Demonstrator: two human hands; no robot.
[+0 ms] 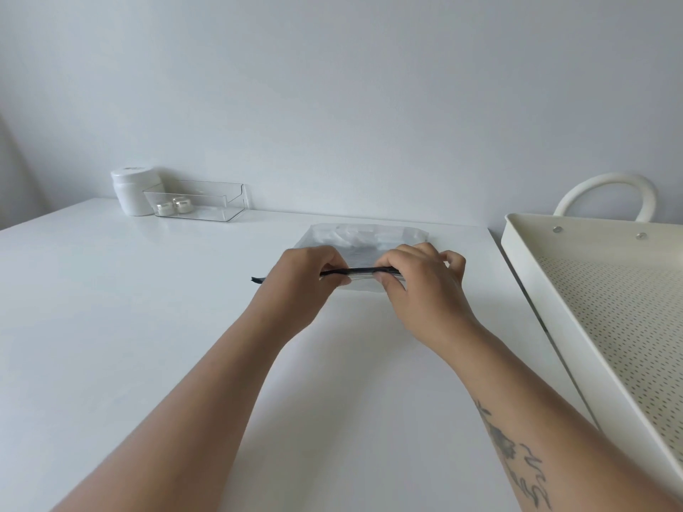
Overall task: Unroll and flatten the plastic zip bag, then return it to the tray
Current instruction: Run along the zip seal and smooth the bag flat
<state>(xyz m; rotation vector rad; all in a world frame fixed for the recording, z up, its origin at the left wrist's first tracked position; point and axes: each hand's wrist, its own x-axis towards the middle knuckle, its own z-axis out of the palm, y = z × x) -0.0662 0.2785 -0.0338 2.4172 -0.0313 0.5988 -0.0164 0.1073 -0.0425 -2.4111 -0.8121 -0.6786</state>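
A clear plastic zip bag (364,240) with a black zip strip lies on the white table (129,308), spread out beyond my hands toward the wall. My left hand (301,280) pinches the black zip edge near its left end, where a short black tip sticks out. My right hand (421,279) pinches the same zip edge further right. The near edge of the bag is lifted a little off the table between my fingers. A cream perforated tray (525,275) with a looped handle stands to the right of the table.
At the back left stand a white lidded jar (133,190) and a clear plastic box (207,201) holding two small silver-capped pots. The wall runs close behind the table's far edge.
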